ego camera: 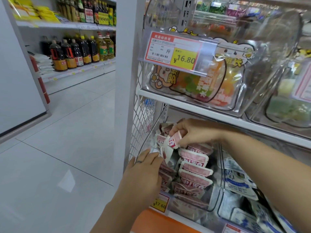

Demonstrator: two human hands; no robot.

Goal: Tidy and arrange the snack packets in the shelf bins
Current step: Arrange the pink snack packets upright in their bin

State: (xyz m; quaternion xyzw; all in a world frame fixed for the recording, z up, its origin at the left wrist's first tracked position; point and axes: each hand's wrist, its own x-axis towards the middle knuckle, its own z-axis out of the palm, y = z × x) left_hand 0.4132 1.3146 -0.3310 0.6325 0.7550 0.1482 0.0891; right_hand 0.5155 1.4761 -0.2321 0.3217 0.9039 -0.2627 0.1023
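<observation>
Right hand (190, 133): is pinching one red-and-white snack packet (174, 140) between thumb and fingers, holding it just above the pile.
Left hand (143, 172): is reaching in with fingers fairly straight, pressing against packets at the bin's left side.
Stacked packets (193, 167): are lying overlapped in the clear bin (213, 204) on the lower shelf, between the two hands.
Price tag (159, 205): is hanging at the bin's near front.
Blue-and-white packets (239, 184): are sitting in the bin to the right.

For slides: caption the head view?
Right hand pinches a red snack packet above the bin; left hand touches the stacked packets.
</observation>
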